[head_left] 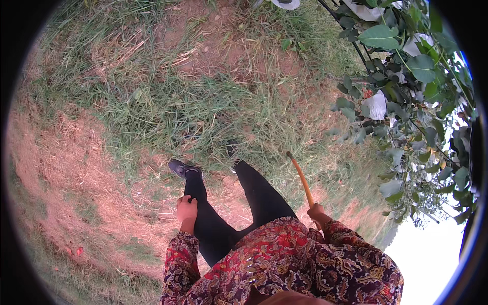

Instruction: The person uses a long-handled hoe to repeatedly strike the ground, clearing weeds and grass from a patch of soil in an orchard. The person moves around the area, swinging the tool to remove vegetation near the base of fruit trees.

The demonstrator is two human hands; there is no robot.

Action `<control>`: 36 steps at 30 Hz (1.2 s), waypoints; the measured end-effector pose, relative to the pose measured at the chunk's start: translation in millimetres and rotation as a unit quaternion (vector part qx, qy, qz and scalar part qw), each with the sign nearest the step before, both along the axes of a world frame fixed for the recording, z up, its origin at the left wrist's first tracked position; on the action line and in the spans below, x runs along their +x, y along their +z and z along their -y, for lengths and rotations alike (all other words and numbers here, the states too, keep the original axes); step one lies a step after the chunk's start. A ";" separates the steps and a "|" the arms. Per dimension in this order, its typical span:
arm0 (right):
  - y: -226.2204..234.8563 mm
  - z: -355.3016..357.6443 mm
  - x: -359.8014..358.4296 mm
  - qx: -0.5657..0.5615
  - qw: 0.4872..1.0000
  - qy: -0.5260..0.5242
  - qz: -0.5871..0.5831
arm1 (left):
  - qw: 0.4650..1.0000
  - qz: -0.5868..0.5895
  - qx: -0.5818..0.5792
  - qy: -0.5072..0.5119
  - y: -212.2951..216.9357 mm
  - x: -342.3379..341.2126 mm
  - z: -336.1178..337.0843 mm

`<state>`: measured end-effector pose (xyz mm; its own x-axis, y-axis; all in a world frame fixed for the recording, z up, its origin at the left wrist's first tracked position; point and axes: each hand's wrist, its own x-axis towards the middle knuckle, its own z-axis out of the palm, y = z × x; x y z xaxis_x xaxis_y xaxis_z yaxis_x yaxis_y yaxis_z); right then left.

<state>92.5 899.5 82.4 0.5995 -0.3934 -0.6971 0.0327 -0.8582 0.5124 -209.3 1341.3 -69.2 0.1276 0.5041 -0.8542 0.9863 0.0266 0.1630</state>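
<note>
My right hand (pixel 317 216) is wrapped round a curved, yellow-orange wooden stick (pixel 303 181). The stick slants forward and to the left, its dark far end above the grass, and a short piece shows below my fist. Against the black trousers (pixel 204 223), at my left leg, is my left hand (pixel 187 208) with its fingers curled in. Whether anything is inside those fingers is hidden. Both forearms are in patterned red and dark sleeves. One dark shoe (pixel 178 168) stands on the straw; the other foot is partly lost in grass.
Long cut grass (pixel 193 109) and dry straw (pixel 71 152) cover reddish soil. On the right hang leafy branches (pixel 422 68) with white bags (pixel 375 105) among the leaves. A small red thing (pixel 80 251) lies on the ground at the lower left.
</note>
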 end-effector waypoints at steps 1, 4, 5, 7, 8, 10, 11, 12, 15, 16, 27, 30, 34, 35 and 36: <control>0.3 -7.0 -2.5 0.028 0.999 0.024 0.021 | 0.999 0.031 0.009 0.001 -1.4 -13.5 -1.7; 13.3 -38.6 -25.1 0.075 0.990 -0.025 0.113 | 0.996 0.080 0.006 -0.037 21.7 -39.2 -11.3; 30.8 -84.6 -35.3 0.095 0.987 -0.028 0.130 | 0.995 0.083 0.010 -0.054 31.9 -50.5 -16.8; 45.8 -92.5 -40.1 0.095 0.981 0.001 0.170 | 0.987 0.153 -0.041 -0.006 54.3 -68.7 -17.5; 48.8 -97.3 -42.2 0.099 0.977 0.016 0.187 | 0.982 0.181 -0.054 0.017 63.2 -80.7 -18.0; 52.6 -111.2 -37.6 0.109 0.974 0.046 0.191 | 0.975 0.208 -0.060 0.041 79.8 -111.4 -17.8; 52.0 -116.6 -38.0 0.125 0.972 0.053 0.191 | 0.969 0.220 -0.076 0.082 88.2 -123.5 -17.2; 53.6 -120.4 -42.2 0.137 0.973 0.032 0.182 | 0.957 0.243 -0.093 0.126 97.3 -139.0 -13.5; 32.9 -129.5 -51.1 0.142 0.971 0.021 0.193 | 0.904 0.293 -0.148 0.273 111.2 -180.5 -7.1; 36.3 -137.5 -59.5 0.148 0.973 0.016 0.177 | 0.884 0.275 -0.180 0.333 132.7 -184.9 -11.2; 49.1 -248.5 -103.0 0.210 0.975 -0.017 0.071 | 0.845 0.247 -0.245 0.405 94.1 -281.9 -31.4; 43.6 -283.4 -101.5 0.214 0.974 0.033 0.060 | 0.865 0.260 -0.214 0.373 98.9 -281.1 -56.3; 28.1 -312.4 -88.8 0.236 0.967 0.052 0.074 | 0.896 0.295 -0.169 0.288 118.8 -250.4 -94.2; 36.2 -340.2 -93.6 0.250 0.963 0.063 0.076 | 0.898 0.270 -0.168 0.305 138.5 -244.2 -108.2; 39.1 -356.4 -87.6 0.266 0.958 0.067 0.086 | 0.891 0.274 -0.181 0.314 149.9 -230.3 -120.8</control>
